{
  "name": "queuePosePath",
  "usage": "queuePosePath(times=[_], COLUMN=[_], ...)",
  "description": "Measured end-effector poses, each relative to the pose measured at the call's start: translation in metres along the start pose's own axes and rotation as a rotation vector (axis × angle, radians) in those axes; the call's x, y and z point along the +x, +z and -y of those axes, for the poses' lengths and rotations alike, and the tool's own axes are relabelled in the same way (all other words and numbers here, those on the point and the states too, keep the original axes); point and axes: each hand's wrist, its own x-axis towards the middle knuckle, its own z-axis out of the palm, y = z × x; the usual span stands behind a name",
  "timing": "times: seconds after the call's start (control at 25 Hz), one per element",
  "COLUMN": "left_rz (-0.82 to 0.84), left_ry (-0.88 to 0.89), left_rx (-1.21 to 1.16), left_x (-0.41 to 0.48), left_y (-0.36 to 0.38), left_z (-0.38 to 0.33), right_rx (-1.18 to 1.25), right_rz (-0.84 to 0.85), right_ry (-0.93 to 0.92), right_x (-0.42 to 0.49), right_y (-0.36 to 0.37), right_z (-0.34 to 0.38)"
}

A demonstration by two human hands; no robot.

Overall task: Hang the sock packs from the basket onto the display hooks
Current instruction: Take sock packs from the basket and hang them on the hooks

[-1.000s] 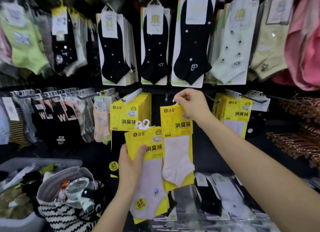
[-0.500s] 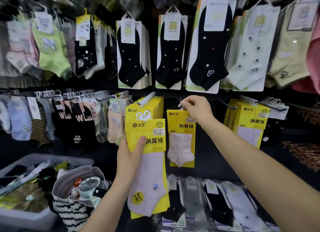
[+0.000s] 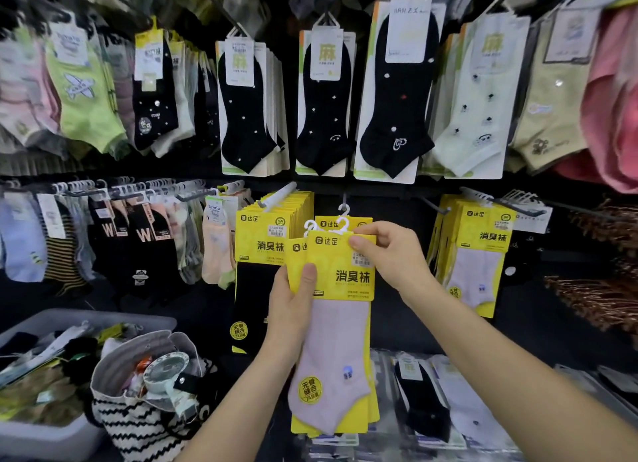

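My left hand (image 3: 293, 309) grips a small stack of yellow sock packs (image 3: 336, 330) with pale pink socks, thumb across the front card. My right hand (image 3: 390, 254) pinches the top right corner of the front pack, just below its white plastic hanger (image 3: 343, 224). Behind the stack, one more yellow pack (image 3: 331, 221) hangs on the middle display hook (image 3: 344, 199). A full hook of yellow packs with black socks (image 3: 272, 233) hangs to the left, and another with pale socks (image 3: 480, 251) to the right.
A grey basket (image 3: 45, 430) with loose sock packs sits at lower left, with a black-and-white striped bag (image 3: 138, 423) beside it. Black, green and cream socks hang on the upper row. Bare copper hooks (image 3: 593, 296) stick out at right. More packs lie flat below.
My right hand let go of the pack it hung on the middle hook and came down onto the front pack of the stack. My left hand raised the stack toward the hook.
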Motion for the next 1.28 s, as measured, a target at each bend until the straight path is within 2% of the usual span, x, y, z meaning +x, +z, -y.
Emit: queuePosePath(times=[0.16,0.36,0.6,0.96,1.12,1.2,1.28], left_rz=[-0.03,-0.177,-0.224,-0.151,-0.156,-0.145,-0.116], left_ry=[0.003,0.012,0.08,0.115,0.085,0.086,0.101], left_rx=[0.052,0.115,0.184,0.15,0.15,0.16,0.158], left_x=[0.003,0.013,0.012,0.009,0.012,0.014,0.015], left_y=[-0.003,-0.03,-0.062,-0.05,-0.043,-0.036,-0.025], left_z=[0.006,0.015,0.015,0.012,0.015,0.015,0.013], right_rx=[-0.015,-0.046,-0.147,-0.256,-0.381,-0.314,-0.192], right_rz=[-0.014,-0.088,-0.072,-0.081,-0.126,-0.194,-0.1], right_ry=[-0.001,0.025,0.02,0.053,-0.014,-0.076,-0.036], right_x=[0.0,0.023,0.05,0.059,0.049,0.03,0.009], right_y=[-0.005,-0.009,0.001,0.01,0.005,0.009,0.019], right_z=[-0.006,-0.009,-0.013,-0.028,-0.028,-0.028,-0.025])
